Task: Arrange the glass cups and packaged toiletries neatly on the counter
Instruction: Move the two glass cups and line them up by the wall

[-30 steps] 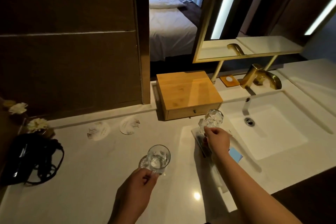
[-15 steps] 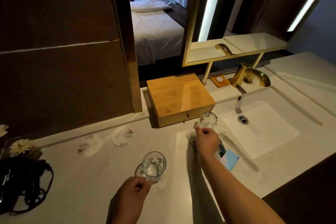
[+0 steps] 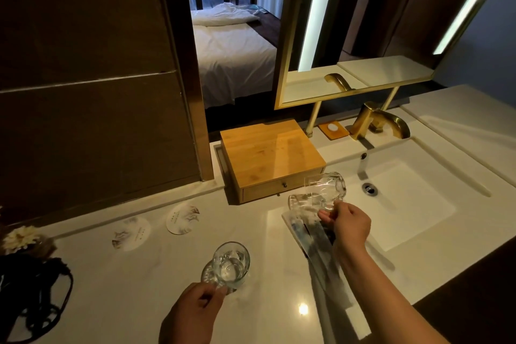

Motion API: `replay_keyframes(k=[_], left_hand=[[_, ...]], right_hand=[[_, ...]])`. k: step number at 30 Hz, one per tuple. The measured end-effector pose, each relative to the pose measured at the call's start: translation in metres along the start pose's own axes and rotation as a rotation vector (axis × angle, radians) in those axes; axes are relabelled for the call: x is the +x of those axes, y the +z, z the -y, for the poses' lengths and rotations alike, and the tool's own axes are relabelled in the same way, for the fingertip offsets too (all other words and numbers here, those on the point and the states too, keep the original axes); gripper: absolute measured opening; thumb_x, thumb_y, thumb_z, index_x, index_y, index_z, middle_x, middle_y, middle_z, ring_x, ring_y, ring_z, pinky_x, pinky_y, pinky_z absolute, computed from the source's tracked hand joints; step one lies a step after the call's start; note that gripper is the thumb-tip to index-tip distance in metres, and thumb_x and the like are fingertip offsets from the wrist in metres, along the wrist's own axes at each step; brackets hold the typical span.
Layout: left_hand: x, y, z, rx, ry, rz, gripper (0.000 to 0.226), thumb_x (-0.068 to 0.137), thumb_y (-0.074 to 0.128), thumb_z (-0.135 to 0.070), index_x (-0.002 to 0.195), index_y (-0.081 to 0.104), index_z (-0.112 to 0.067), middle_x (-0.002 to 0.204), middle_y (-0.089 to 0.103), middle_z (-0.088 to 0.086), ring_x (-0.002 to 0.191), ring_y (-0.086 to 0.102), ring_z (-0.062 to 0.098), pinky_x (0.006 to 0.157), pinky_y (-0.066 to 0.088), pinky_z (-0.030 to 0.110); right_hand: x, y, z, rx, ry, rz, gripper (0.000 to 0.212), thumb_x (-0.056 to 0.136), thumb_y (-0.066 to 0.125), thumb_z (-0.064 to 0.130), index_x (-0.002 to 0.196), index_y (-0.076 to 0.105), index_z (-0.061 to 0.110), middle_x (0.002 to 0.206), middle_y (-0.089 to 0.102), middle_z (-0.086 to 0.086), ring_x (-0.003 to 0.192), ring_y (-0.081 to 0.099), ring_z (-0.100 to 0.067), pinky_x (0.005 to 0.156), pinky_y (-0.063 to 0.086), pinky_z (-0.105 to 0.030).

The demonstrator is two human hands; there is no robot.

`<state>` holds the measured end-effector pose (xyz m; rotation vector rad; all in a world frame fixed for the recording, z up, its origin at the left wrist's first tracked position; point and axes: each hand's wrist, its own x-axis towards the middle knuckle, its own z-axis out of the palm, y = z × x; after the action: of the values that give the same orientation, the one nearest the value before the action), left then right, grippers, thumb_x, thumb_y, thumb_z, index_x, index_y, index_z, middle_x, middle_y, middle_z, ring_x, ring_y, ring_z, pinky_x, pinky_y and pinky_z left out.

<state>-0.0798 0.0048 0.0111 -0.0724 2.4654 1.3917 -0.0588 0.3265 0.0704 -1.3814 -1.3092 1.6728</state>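
Observation:
My left hand (image 3: 195, 313) grips a clear glass cup (image 3: 230, 264) low over the white counter (image 3: 139, 288), near its front. My right hand (image 3: 347, 225) holds a second glass cup (image 3: 325, 188) by its lower side, tilted sideways in the air in front of the wooden drawer box (image 3: 272, 152). Under my right wrist lie flat packaged toiletries (image 3: 312, 234) in blue-and-white wrappers, partly hidden by my arm. Two round paper coasters (image 3: 183, 219) (image 3: 131, 233) lie on the counter to the left of the box.
A white sink basin (image 3: 405, 204) with a gold faucet (image 3: 377, 123) is at the right. A small wooden soap dish (image 3: 333, 128) sits behind the box. A black corded hair dryer (image 3: 30, 293) and a white flower (image 3: 19, 236) occupy the far left. A mirror hangs above.
My right hand has lifted its glass off the counter and tipped it sideways. My left hand still holds the other glass in about the same place. The view has shifted left.

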Motion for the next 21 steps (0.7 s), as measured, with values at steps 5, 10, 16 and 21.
replay_keyframes(k=[5, 10, 16, 21], left_hand=[[0.0, -0.005, 0.006, -0.006, 0.004, -0.029, 0.015, 0.073, 0.083, -0.04, 0.075, 0.07, -0.046, 0.074, 0.069, -0.026, 0.069, 0.067, -0.002, 0.076, 0.057, 0.035], [-0.001, -0.012, 0.013, -0.026, -0.008, -0.051, 0.008, 0.074, 0.077, -0.049, 0.078, 0.072, -0.044, 0.072, 0.072, -0.022, 0.073, 0.071, 0.006, 0.077, 0.059, 0.042], [-0.002, -0.019, 0.018, -0.051, -0.033, -0.064, 0.013, 0.074, 0.075, -0.053, 0.076, 0.072, -0.04, 0.071, 0.073, -0.018, 0.071, 0.07, 0.006, 0.076, 0.059, 0.042], [-0.002, -0.021, 0.021, -0.045, -0.043, -0.059, 0.017, 0.075, 0.075, -0.053, 0.076, 0.073, -0.036, 0.071, 0.072, -0.015, 0.072, 0.069, 0.01, 0.076, 0.059, 0.044]], right_hand=[[-0.033, -0.001, 0.004, 0.405, 0.524, 0.278, 0.012, 0.087, 0.059, 0.0, 0.077, 0.063, -0.006, 0.068, 0.07, -0.018, 0.058, 0.071, -0.02, 0.047, 0.059, -0.025], [-0.053, 0.016, -0.02, 0.477, 0.785, 0.504, 0.002, 0.074, 0.062, -0.009, 0.076, 0.062, -0.008, 0.066, 0.064, -0.018, 0.054, 0.069, -0.022, 0.052, 0.061, -0.03], [-0.062, 0.03, -0.046, 0.492, 0.937, 0.567, 0.011, 0.072, 0.06, -0.013, 0.081, 0.062, -0.009, 0.078, 0.065, -0.025, 0.06, 0.072, -0.027, 0.068, 0.056, -0.035], [-0.071, 0.031, -0.047, 0.521, 1.002, 0.562, 0.009, 0.07, 0.059, -0.015, 0.078, 0.064, -0.013, 0.075, 0.063, -0.026, 0.058, 0.07, -0.028, 0.064, 0.059, -0.037]])
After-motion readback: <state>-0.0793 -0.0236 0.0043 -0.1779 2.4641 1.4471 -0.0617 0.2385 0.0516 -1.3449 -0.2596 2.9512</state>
